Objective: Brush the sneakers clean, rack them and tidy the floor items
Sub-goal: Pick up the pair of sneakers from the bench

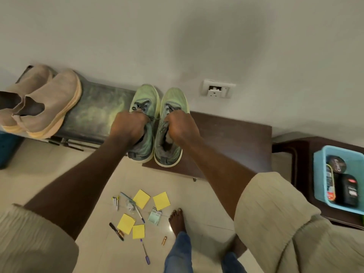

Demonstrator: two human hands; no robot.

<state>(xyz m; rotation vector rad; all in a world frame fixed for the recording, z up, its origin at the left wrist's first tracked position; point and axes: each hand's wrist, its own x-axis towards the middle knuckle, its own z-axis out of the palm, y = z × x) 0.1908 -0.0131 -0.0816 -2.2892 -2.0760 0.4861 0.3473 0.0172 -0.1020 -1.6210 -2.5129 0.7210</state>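
- The left hand [128, 127] is curled tight round the collar and laces of the left green sneaker [145, 95].
- The right hand [182, 126] grips the right green sneaker [174, 97] the same way, fingers hooked into its opening.
- Both sneakers lie side by side, almost touching. Their long axes are parallel, with the toes pointing at the wall [177, 36] and the heels towards the person.
- The left one sits over the worn metal rack top [94, 111] and the right one over the dark brown bench [232, 138]. Both heels overhang the front edge.
- A tan pair of slip-on shoes [49, 103] stands at the rack's left end, well apart.
- Yellow sticky notes [161, 200] and pens [139, 213] lie scattered on the tiled floor [206, 203] below, near a bare foot [177, 221].
- A blue basket [319, 174] holding dark tins sits on a stool far right.
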